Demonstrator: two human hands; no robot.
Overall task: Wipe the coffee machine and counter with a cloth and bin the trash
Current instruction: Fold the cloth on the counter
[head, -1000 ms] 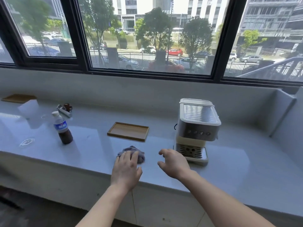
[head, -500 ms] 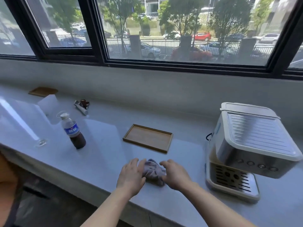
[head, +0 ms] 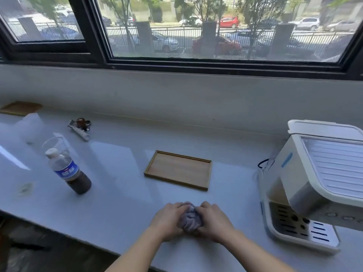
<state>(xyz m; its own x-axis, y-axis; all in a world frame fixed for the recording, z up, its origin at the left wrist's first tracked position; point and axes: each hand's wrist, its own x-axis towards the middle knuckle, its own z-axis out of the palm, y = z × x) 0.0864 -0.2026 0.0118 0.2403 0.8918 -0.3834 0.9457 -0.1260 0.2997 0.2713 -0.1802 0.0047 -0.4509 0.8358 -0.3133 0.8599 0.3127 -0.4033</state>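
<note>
Bringing the right hand [head: 214, 220] in onto the cloth [head: 189, 217] to join the left hand [head: 167, 220], after hovering clear of it a second ago. Also leaning in closer, pushing the machine out toward the right edge of view.

Spreading under and all around both hands: the counter [head: 121, 203], pale and glossy. Standing off to the right of the right hand, well apart from it: the machine [head: 314, 183], its drip grille facing the front edge. Lying straight ahead of the hands, near but not touching: the tray [head: 178, 169], long axis running left to right. Standing well off to the left of the left hand: the bottle [head: 68, 171], upright, likely trash, with a clear cup [head: 53, 142] just behind it.

Sitting bunched between the two hands, near the counter's front edge: the cloth, a crumpled ball with no clear long axis. Cupping it from both sides, fingers curled round it, each hand gripping.

Probably gathering the cloth before wiping. Turning on one relation: machine to the right of the cloth, so nearer the right hand, making that the shorter reach.
</note>
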